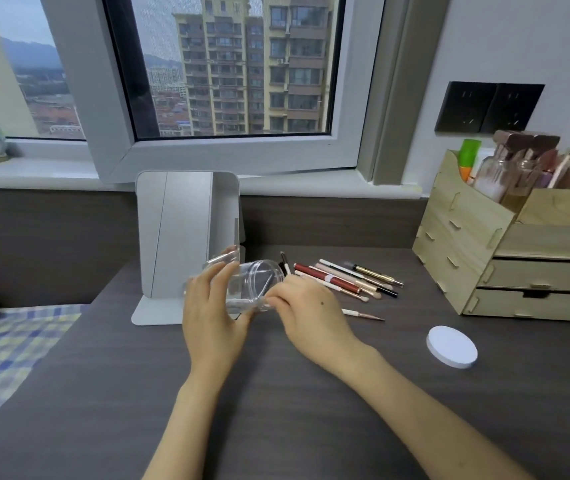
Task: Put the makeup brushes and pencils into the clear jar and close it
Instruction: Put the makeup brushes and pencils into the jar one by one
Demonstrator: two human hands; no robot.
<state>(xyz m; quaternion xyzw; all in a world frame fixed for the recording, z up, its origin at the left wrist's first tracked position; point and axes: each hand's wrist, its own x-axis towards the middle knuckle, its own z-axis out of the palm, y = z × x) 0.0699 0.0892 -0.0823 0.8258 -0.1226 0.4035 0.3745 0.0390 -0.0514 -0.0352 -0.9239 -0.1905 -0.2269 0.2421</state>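
Note:
My left hand (212, 315) grips the clear jar (254, 284), which is tilted with its open mouth toward the right. My right hand (306, 311) is at the jar's mouth with fingers pinched on a thin brush that reaches inside the jar. A row of makeup brushes and pencils (345, 277) lies on the dark desk just right of the jar. One thin brush (363, 314) lies apart, nearer to me. The jar's white round lid (452, 346) lies flat on the desk at the right.
A folding mirror (186, 237) stands right behind the jar. A wooden drawer organiser (505, 251) with bottles fills the far right. A checked cloth (6, 348) lies left of the desk. The window sill (51, 171) runs along the back.

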